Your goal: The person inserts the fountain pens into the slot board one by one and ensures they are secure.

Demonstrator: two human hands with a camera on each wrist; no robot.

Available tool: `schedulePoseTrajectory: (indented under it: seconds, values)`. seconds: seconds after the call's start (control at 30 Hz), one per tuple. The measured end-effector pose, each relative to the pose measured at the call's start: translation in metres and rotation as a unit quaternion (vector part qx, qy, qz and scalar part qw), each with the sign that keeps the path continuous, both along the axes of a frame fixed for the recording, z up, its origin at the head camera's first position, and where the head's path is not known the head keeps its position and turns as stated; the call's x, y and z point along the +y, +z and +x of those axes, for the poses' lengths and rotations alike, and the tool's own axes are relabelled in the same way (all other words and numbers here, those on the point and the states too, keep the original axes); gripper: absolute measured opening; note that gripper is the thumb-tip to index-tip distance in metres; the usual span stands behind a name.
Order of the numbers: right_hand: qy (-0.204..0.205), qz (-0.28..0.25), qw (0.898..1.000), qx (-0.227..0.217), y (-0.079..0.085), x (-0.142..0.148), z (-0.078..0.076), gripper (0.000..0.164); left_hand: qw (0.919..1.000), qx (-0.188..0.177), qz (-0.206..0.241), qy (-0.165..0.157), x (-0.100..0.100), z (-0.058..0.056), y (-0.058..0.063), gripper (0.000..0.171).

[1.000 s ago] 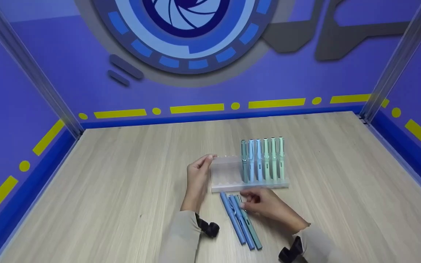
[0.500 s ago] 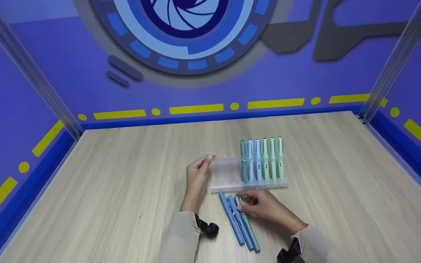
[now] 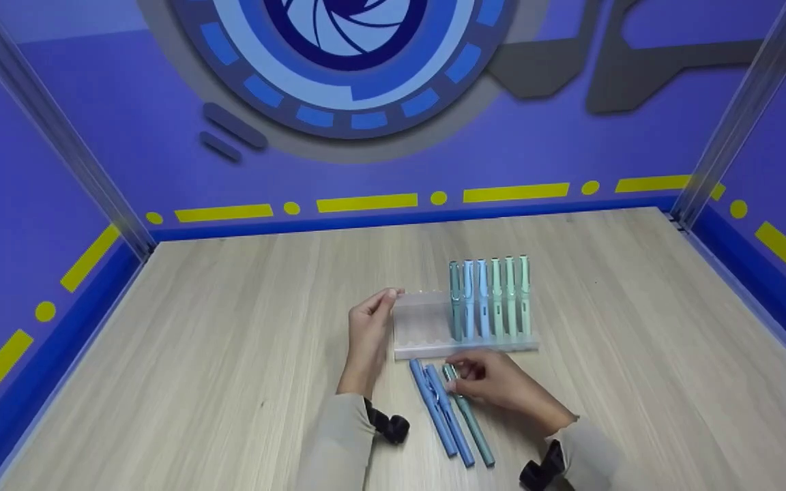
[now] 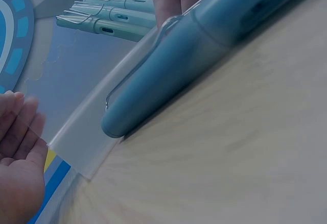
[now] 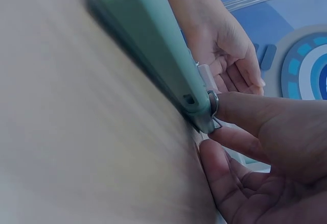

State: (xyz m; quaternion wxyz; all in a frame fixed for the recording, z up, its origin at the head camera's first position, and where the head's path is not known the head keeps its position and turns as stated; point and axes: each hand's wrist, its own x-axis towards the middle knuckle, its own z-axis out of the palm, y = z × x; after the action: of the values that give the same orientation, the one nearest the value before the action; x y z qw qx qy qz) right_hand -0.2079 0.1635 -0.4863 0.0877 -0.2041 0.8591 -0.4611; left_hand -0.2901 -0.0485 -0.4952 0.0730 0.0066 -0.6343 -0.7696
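Observation:
My left hand point(image 3: 369, 334) holds the left end of a clear pen stand point(image 3: 421, 320), its thumb at the top corner. With thumb and fingers, my right hand point(image 3: 502, 385) pinches the clip end of a green pen point(image 3: 473, 423), which lies slanted in front of the stand. In the right wrist view the green pen point(image 5: 158, 45) has its clip between the fingertips. Two blue pens lie side by side left of it: an outer blue pen point(image 3: 434, 409) and an inner blue pen point(image 3: 458, 429) with its clip showing.
Several pens stand upright in the stand's right part: a dark green pen point(image 3: 456, 307), two light blue ones point(image 3: 476, 300) and light green ones point(image 3: 511, 300). The stand's left slots hold no pens. Blue panels point(image 3: 366, 177) enclose the wooden table point(image 3: 229, 341) at the back and sides.
The green pen has swung a little to the right, opening a gap from the inner blue pen. My right hand shifted slightly right with it; my left hand stays at the stand.

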Motion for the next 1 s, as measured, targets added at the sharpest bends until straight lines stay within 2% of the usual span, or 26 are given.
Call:
schedulePoseTrajectory:
  seconds: [0.57, 0.73, 1.0]
  values:
    - [-0.02, -0.014, 1.0, -0.018, -0.0016, 0.0017, -0.0007, 0.038, 1.0, -0.002, 0.005, 0.003, 0.0006, -0.0007, 0.0004, 0.028]
    - [-0.03, -0.021, 0.999, -0.038, -0.0031, 0.0027, -0.002, 0.036, 1.0, 0.0, 0.006, 0.003, 0.0007, -0.0009, 0.0009, 0.027]
    - [-0.037, -0.035, 0.997, -0.056, -0.0034, 0.0028, -0.0039, 0.034, 0.9999, 0.006, -0.012, 0.003, 0.0002, 0.0, 0.0007, 0.03]
